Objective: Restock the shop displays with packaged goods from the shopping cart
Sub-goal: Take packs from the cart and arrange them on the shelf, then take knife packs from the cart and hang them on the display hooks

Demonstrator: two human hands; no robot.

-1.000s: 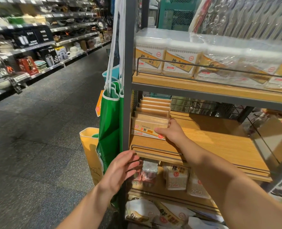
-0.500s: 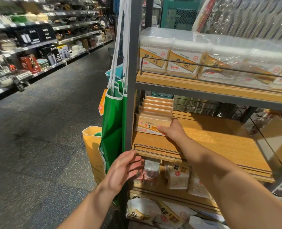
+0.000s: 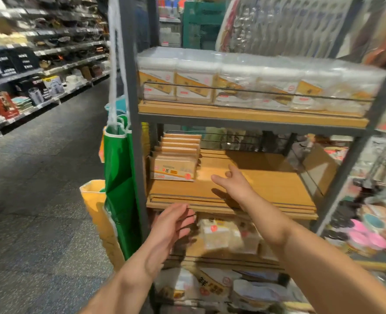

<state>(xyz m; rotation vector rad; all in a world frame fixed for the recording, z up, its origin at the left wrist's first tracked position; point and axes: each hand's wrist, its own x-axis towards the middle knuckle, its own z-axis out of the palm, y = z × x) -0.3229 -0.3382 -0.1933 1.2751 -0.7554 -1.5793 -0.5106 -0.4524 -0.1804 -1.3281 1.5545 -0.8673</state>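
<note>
Row of flat tan packets (image 3: pixel 173 165) upright at left end of middle shelf (image 3: pixel 266 189), both hands empty — right hand (image 3: pixel 233 184) just beside front packet, fingers apart; left hand (image 3: pixel 172 225) relaxed below shelf edge: next packets best fetched from cart, out of view, and set flush alongside.

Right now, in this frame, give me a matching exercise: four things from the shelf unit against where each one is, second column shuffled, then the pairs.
Things
1. white-lidded tubs
2. row of tan flat boxes
3. green bag
4. right hand

Places
A. hanging at the rack's left post
B. over the bare wood of the middle shelf, holding nothing
C. lined up on the top shelf behind a wire rail
D. left end of the middle shelf, one behind another

Pairs: 1-C, 2-D, 3-A, 4-B
</note>
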